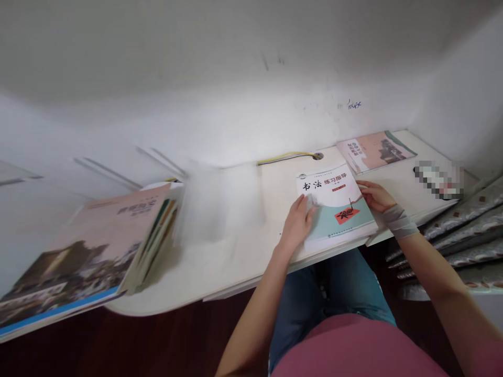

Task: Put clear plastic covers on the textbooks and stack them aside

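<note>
A calligraphy workbook (334, 201) with a white and green cover and a red diamond lies face up near the desk's front edge. Its thick white edge suggests a stack, though I cannot tell how many books are in it. My left hand (297, 222) grips the left side, thumb over the cover, beside a small translucent patch. On the opposite side, my right hand (376, 197) holds the right edge with its fingers bent, some of them hidden. A translucent band (400, 221) wraps my right wrist.
A pink-covered book (377, 152) lies behind on the white desk (228, 262). At left stands a pile of books (90, 241), with blurred white sheets (220, 204) beside it. A yellow cable (286, 156) enters a desk hole. Silvery quilted padding (467, 235) borders the right.
</note>
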A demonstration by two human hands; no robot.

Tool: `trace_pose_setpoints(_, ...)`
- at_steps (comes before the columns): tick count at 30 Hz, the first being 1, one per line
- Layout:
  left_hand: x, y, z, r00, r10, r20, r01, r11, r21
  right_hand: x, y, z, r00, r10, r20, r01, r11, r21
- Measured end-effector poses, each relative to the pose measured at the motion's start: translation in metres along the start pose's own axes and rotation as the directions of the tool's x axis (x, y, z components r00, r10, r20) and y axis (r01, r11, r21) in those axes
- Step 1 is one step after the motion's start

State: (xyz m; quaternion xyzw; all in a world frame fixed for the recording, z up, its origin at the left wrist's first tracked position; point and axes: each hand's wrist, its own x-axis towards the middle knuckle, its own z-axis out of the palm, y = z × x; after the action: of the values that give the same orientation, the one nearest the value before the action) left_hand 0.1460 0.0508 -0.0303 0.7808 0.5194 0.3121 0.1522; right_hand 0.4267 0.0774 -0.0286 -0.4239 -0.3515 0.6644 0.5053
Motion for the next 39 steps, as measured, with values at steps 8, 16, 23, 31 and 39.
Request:
trace_pose_setpoints(8, -0.034, -0.031, 0.018, 0.995, -0.093, -0.04, 0.097, 0.989, 0.11, 0.021, 0.022, -0.011, 0.932, -0.334, -0.139, 0.195, 0.787, -0.586)
trace_pose_setpoints(16, -0.044, -0.031, 0.017, 0.999, 0.011, -0.05, 0.0, 0.978, 0.21, 0.03, 0.029, -0.026, 0.844, -0.528, 0.099, 0.249, 0.22, -0.943)
trace_pose_setpoints(23, -0.043, -0.029, 0.016, 0.998, 0.034, -0.044, -0.022, 0.972, 0.236, 0.029, 0.033, -0.03, 0.855, -0.492, 0.163, 0.214, 0.048, -0.976)
trace_pose_setpoints(31, -0.044, -0.031, 0.018, 0.999, 0.009, -0.053, 0.002, 0.979, 0.206, 0.027, 0.03, -0.027, 0.851, -0.499, 0.164, 0.239, 0.088, -0.967)
trace_pose_setpoints(39, -0.039, -0.017, 0.02, 1.0, 0.011, -0.025, -0.004, 0.966, 0.26, 0.023, 0.023, -0.018, 0.864, -0.495, 0.091, 0.262, 0.288, -0.921)
